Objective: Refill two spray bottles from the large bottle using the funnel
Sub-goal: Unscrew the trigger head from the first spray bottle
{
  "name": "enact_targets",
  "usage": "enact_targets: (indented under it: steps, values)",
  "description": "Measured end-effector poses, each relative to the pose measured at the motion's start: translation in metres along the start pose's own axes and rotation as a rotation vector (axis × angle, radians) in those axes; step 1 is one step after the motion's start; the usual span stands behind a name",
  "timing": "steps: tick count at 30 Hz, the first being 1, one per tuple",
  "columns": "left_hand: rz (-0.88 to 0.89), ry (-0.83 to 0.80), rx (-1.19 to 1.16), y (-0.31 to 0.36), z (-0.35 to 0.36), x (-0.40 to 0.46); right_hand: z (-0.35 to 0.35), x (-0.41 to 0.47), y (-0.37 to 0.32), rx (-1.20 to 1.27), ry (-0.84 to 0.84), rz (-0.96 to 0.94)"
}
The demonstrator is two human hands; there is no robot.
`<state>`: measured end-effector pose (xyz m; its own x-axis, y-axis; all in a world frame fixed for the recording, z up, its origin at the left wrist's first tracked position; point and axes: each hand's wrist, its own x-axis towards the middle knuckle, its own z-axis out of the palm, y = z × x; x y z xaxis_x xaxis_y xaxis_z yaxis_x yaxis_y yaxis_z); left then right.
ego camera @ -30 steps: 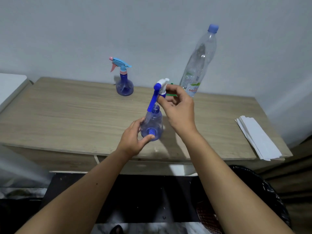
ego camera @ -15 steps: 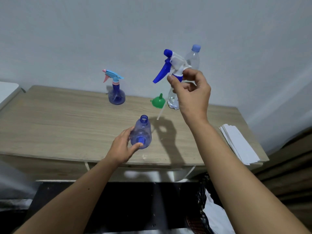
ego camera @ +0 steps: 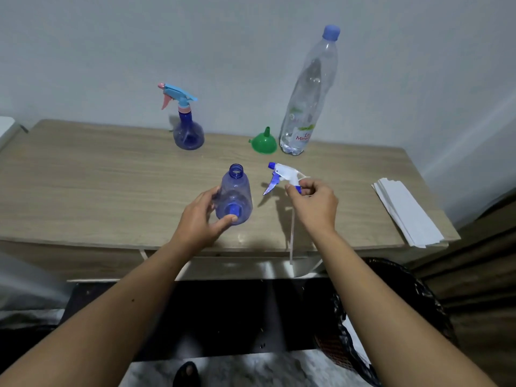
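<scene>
Pointing left, spray head (ego camera: 284,175), bottle (ego camera: 235,195) upright

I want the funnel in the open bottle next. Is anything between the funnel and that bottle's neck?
Nothing visible. The green funnel sits beside the large bottle, and bare table lies between it and the open spray bottle, whose mouth is uncovered.

1. The open bottle (ego camera: 235,193) is showing clear blue plastic.
2. The loose sprayer (ego camera: 284,176) is looking white and blue.
3. The funnel (ego camera: 264,143) is appearing green.
4. The table (ego camera: 97,174) is showing pale wood grain.
</scene>
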<state>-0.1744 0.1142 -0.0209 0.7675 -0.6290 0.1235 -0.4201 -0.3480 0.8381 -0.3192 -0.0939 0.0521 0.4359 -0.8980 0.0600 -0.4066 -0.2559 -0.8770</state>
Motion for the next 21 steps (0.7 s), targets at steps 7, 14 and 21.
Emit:
enact_targets:
  steps: [7,14,21]
  values:
    - [0.003,0.044,0.010,-0.005,0.008,0.001,0.025,-0.018,0.047,-0.077,-0.132,0.099]
    - [0.038,0.063,-0.001,-0.010,0.011,0.003,0.040,-0.025,0.053,-0.102,-0.157,0.109]
    - [0.090,0.086,0.001,-0.016,0.015,0.001,0.046,-0.030,0.058,-0.152,-0.160,0.077]
